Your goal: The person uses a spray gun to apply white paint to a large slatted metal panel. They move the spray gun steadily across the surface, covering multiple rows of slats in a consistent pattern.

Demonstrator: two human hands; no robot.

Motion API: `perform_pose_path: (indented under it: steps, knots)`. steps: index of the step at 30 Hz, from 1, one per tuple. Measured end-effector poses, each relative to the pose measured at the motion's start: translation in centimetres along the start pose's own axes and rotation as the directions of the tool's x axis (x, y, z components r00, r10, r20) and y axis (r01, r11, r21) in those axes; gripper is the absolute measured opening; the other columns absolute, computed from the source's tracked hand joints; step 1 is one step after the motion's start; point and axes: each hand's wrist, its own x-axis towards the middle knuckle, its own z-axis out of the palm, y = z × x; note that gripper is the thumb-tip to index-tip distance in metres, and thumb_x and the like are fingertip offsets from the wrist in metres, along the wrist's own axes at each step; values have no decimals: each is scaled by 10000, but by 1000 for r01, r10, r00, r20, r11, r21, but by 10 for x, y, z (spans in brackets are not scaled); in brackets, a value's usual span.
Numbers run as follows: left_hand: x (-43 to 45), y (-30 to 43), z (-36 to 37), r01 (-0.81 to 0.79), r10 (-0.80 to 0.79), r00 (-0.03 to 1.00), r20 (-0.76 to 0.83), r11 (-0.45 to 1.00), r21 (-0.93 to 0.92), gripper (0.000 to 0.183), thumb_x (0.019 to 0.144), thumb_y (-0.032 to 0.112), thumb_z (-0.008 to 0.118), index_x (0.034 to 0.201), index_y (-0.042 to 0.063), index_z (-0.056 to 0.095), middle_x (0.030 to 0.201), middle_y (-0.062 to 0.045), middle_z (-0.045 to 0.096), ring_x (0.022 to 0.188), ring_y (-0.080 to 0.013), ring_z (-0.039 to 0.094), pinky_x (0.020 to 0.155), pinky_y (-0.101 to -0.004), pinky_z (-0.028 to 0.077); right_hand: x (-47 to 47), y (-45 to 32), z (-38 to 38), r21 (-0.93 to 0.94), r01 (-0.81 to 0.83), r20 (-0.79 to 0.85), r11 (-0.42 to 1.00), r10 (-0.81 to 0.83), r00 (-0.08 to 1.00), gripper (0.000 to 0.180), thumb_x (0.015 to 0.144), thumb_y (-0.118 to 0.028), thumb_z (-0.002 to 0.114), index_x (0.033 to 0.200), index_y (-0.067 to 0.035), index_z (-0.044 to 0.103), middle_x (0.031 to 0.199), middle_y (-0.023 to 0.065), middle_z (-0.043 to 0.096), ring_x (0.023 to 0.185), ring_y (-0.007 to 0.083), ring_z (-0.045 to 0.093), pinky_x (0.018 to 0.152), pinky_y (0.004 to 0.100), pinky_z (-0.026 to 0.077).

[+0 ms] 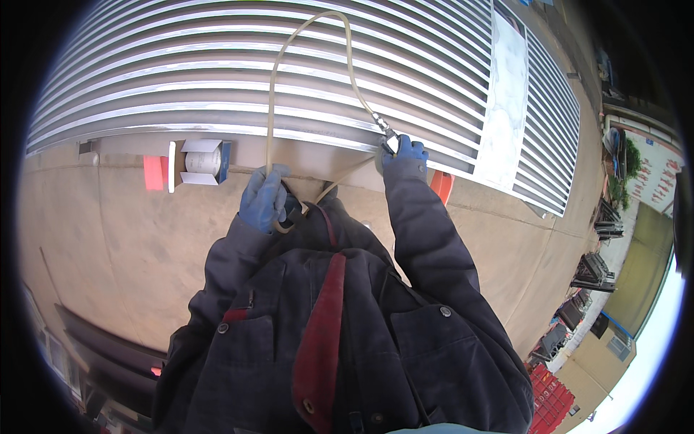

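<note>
My right hand (405, 154), in a blue glove, grips an air-powered sander (392, 142) at the near edge of a large louvered metal panel (325, 89). A metal coupling (381, 121) joins the tool to a pale yellowish air hose (274, 92). That hose loops up over the slats and comes back down to my left hand (261, 200), also blue-gloved, whose fingers are closed around it. Another length of hose (347, 176) runs between the tool's side and my waist. The sander's underside is mostly hidden by my hand.
Left of me, an open box (223, 163) holds a white roll (201, 161), beside a red object (154, 172). An orange object (442, 186) sits below the panel near my right forearm. Metal frames (593, 271) and a red shipping container (550, 399) stand farther right.
</note>
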Motion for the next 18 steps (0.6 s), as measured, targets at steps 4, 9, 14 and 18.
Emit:
perform_pose_path:
  steps: [4,9,14,18]
  knots:
    - [2,5,4,2,-1,1000,18,999,-53,310,1111,296,470,1243,38,584,656,6,480,494,-74,441,474,-233,376,-2,-16,9,3,104,-10,995,-104,995,445,846,-371,779,1215,-159,650,1221,200,600,1103,434,606,883,541,554]
    - [3,12,-1,-30,30,999,41,1000,1,311,1109,292,460,1236,38,587,657,7,484,495,-70,439,474,-227,375,-9,-33,16,73,109,-8,991,-109,994,446,859,-390,769,1223,-165,644,1199,204,609,1111,434,597,902,534,544]
    - [3,7,-9,7,-6,999,42,999,-33,321,1108,314,470,1238,40,573,657,9,480,503,-68,442,481,-227,382,-10,-34,8,18,33,-4,999,-33,999,455,861,-400,765,1232,-168,640,1238,201,593,1145,430,581,877,540,554]
    - [4,4,-13,6,-4,998,59,999,-37,323,1111,318,466,1236,37,566,657,9,481,507,-68,440,485,-229,388,-20,-64,25,103,145,21,984,-148,989,529,850,-380,763,1297,-136,618,1244,261,580,1158,464,570,920,562,528]
